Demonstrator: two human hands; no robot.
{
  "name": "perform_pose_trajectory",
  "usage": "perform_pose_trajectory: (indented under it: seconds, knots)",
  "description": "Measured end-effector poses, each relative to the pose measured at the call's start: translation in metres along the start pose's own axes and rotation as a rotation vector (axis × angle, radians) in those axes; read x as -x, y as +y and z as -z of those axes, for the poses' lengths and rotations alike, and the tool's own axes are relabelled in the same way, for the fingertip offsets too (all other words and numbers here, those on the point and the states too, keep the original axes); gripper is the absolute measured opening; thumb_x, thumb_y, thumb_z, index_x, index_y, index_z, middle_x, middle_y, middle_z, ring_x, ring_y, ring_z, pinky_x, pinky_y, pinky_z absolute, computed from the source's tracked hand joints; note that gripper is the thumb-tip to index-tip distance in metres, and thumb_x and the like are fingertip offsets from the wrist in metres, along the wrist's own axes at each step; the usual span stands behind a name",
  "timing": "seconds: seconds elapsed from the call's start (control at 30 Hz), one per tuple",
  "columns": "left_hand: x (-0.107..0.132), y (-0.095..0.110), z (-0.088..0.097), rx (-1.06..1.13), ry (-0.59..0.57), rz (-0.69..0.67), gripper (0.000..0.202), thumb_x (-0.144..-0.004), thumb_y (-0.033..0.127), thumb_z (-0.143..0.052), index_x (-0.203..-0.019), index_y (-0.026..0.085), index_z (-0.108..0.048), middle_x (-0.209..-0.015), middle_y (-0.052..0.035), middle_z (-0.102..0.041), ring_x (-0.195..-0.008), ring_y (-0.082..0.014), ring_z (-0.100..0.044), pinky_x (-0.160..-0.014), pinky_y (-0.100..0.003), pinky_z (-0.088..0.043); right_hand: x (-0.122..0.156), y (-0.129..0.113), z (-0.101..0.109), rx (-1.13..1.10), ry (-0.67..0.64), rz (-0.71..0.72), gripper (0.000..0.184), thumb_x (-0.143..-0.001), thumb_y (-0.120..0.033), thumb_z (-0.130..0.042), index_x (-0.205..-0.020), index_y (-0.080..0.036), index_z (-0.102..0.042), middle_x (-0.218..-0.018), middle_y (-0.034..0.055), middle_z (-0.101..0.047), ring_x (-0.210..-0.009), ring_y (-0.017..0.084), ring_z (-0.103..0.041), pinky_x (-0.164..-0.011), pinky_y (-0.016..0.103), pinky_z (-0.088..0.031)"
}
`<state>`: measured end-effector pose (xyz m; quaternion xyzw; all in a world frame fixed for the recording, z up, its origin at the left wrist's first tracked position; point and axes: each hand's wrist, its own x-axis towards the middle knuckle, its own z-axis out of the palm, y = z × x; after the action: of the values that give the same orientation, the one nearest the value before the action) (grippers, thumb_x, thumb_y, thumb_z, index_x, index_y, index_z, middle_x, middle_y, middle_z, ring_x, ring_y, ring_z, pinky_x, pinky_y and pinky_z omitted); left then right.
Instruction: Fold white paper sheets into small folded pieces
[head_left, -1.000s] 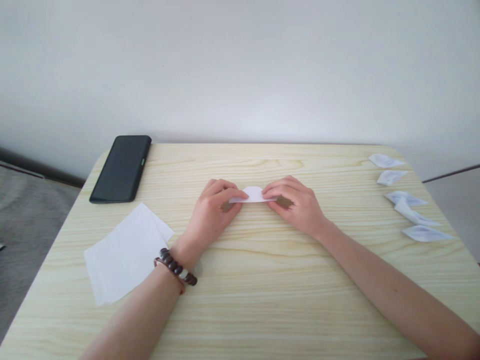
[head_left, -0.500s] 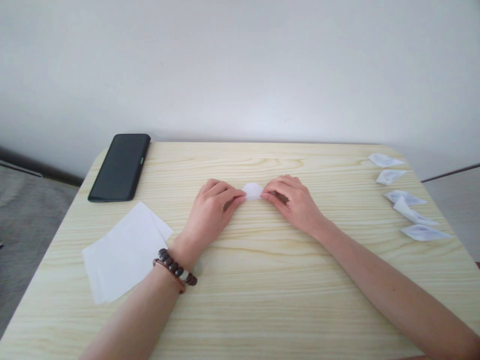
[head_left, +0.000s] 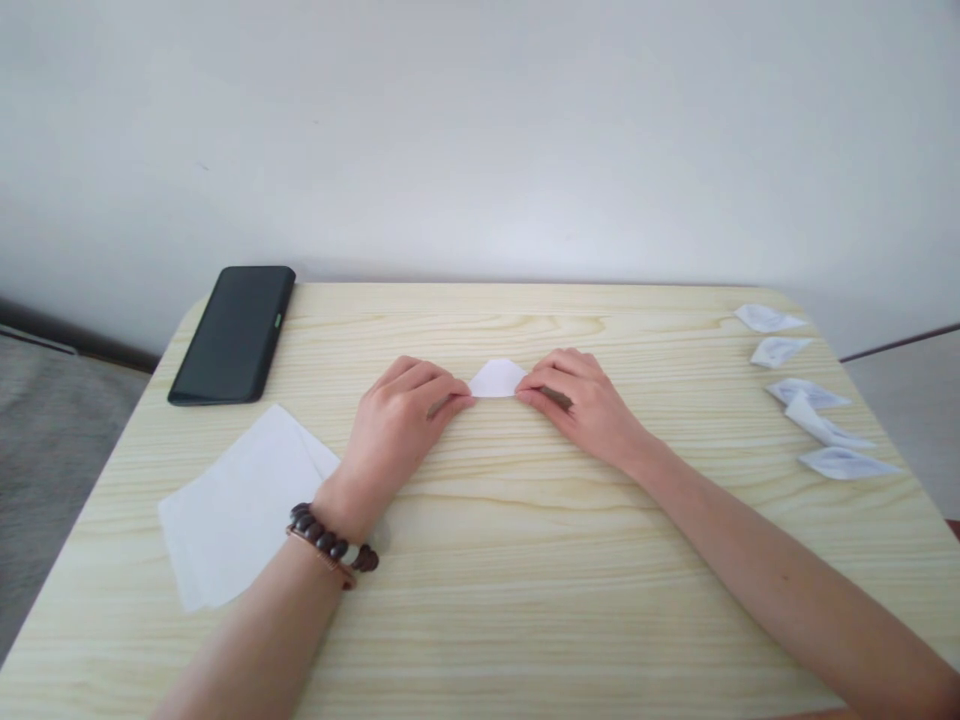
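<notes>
We press a folded paper (head_left: 496,380) flat on the desk (head_left: 525,570). Our left hand (head_left: 394,415) pinches its left end and our right hand (head_left: 581,405) its right end, fingers curled nearly closed, likely so the creases cannot spring up. Left of the folded paper, nearer us, lie blank sheets (head_left: 240,505) within easy reach, with a phone (head_left: 234,335) beyond them. Well right of it, five folded pieces (head_left: 806,392) sit in a row, seemingly set aside.

Left hand (head_left: 397,415) slid left, uncovering paper (head_left: 496,380).
</notes>
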<state>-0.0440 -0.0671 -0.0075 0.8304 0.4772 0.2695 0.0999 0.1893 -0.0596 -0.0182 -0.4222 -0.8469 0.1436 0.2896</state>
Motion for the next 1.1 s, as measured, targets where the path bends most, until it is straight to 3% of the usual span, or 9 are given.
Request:
perform_pose_trajectory:
  seconds: [0.43, 0.63, 0.83, 0.97, 1.1]
  knots:
    - [0.0, 0.004, -0.005, 0.001, -0.016, 0.035, 0.016, -0.09, 0.031, -0.057, -0.089, 0.021, -0.069, -0.086, -0.0038, -0.066, -0.084, -0.0191, -0.056, -0.08, -0.034, -0.046, -0.002, 0.0, 0.0, 0.004, -0.073, -0.04, 0.016, -0.095, -0.031, -0.051, -0.089, -0.021, -0.063, -0.084, 0.0033, -0.066, -0.082, 0.019, -0.055, -0.078, 0.035, -0.038]
    - [-0.001, 0.003, -0.007, 0.05, 0.015, 0.014, 0.016, -0.09, 0.028, -0.056, -0.089, 0.019, -0.069, -0.095, -0.0054, -0.065, -0.089, -0.0195, -0.056, -0.084, -0.034, -0.046, -0.001, 0.0, 0.0, -0.039, -0.028, -0.005, 0.013, -0.093, -0.028, -0.052, -0.091, -0.021, -0.062, -0.103, 0.0077, -0.061, -0.095, 0.021, -0.056, -0.086, 0.038, -0.043]
    - [-0.002, 0.004, -0.008, 0.092, -0.005, 0.035, 0.017, -0.09, 0.029, -0.057, -0.098, 0.019, -0.069, -0.095, -0.0053, -0.068, -0.091, -0.0203, -0.058, -0.084, -0.035, -0.046, -0.001, 0.0, -0.001, -0.068, -0.007, -0.038, 0.009, -0.092, -0.025, -0.053, -0.09, -0.02, -0.06, -0.098, 0.0072, -0.062, -0.093, 0.021, -0.057, -0.085, 0.037, -0.046]
    - [0.0, 0.004, -0.011, 0.023, -0.013, 0.011, 0.018, -0.091, 0.031, -0.056, -0.094, 0.022, -0.071, -0.094, -0.0043, -0.067, -0.088, -0.0198, -0.057, -0.08, -0.034, -0.043, -0.001, -0.001, 0.0, -0.063, 0.012, -0.052, 0.008, -0.092, -0.024, -0.054, -0.09, -0.02, -0.06, -0.109, 0.0091, -0.059, -0.102, 0.021, -0.056, -0.091, 0.038, -0.045]
    - [0.0, 0.006, -0.011, 0.0, -0.038, 0.029, 0.019, -0.093, 0.029, -0.052, -0.095, 0.021, -0.069, -0.093, -0.0035, -0.067, -0.087, -0.0191, -0.058, -0.078, -0.033, -0.041, -0.001, -0.002, 0.0, -0.09, 0.018, -0.048, 0.007, -0.092, -0.024, -0.054, -0.09, -0.022, -0.06, -0.103, 0.0068, -0.063, -0.098, 0.02, -0.058, -0.088, 0.037, -0.046]
